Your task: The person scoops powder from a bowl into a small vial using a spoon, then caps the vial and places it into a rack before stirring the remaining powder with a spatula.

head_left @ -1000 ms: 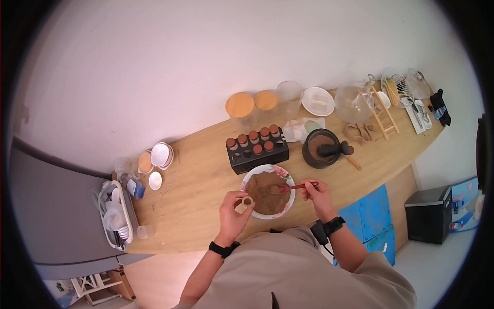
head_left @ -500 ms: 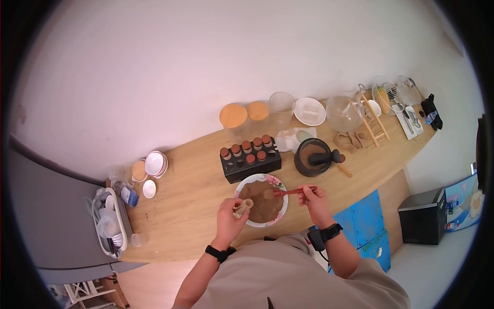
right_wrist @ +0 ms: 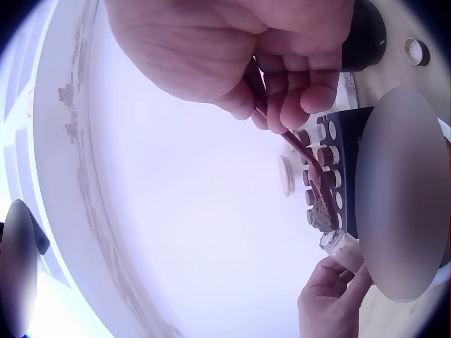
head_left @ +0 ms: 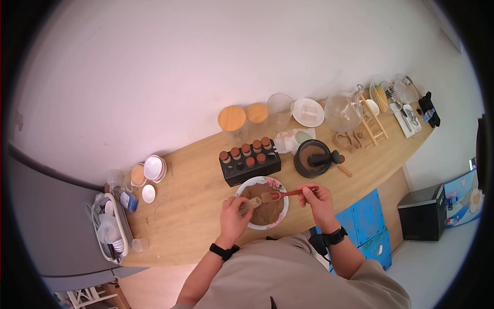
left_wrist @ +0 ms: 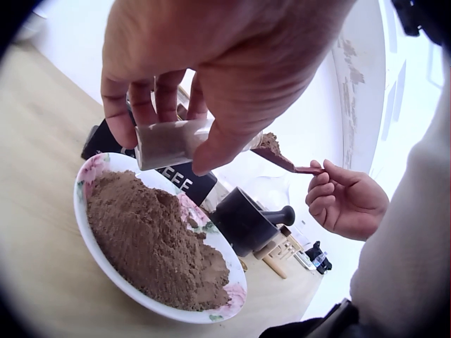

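My left hand (head_left: 234,220) holds a small clear glass vial (left_wrist: 169,144) between thumb and fingers, tilted nearly level over the bowl. My right hand (head_left: 320,205) pinches the handle of a narrow red-brown scoop (head_left: 290,193). A heap of brown powder (left_wrist: 271,143) lies on the scoop's tip, right at the vial's mouth. Below both hands stands a white bowl (head_left: 278,184) with pink flowers on its rim, filled with brown powder (left_wrist: 144,243). Behind it is a black rack (head_left: 252,174) of several small vials with red-brown caps.
A dark mortar (head_left: 300,171) with its pestle (head_left: 321,158) stands right of the rack. Wooden-lidded jars (head_left: 231,119), a white plate (head_left: 307,118) and a small wooden ladder (head_left: 374,126) line the wall. Small white bowls (head_left: 153,168) and a dish basket (head_left: 122,226) are at the left.
The scoop has risen out of the powder, loaded, and moved left to the vial. My left hand has tipped the vial so its mouth faces the scoop. The head view has shifted slightly.
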Available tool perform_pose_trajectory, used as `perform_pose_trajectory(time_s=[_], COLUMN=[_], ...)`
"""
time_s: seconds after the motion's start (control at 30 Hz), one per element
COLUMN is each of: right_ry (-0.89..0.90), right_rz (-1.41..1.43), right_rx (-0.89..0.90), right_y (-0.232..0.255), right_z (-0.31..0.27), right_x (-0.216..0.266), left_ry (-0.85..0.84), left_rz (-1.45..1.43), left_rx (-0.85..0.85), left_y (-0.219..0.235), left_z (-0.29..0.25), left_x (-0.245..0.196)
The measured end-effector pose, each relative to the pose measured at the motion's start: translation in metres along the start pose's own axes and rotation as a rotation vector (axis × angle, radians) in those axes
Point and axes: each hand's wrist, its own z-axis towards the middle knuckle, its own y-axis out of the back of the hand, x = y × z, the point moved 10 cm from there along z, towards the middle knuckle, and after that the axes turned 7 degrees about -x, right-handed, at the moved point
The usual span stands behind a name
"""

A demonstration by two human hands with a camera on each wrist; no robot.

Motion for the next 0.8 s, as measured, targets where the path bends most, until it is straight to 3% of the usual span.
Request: perform_pose_trajectory(time_s=[0.67,0.8], right_ry=[0.086,0.183], right_rz=[-0.244,-0.361], right_rx=[0.056,0.087], right_y=[-0.029,-0.042], right_z=[-0.011,-0.017], right_x=[0.021,0.035], left_ry=[-0.122,-0.183], left_rz=[0.095,0.155], left_rx=[-0.024,-0.014], left_y=[0.002,0.001], left_z=[0.007,0.008], left_x=[-0.016,-0.025])
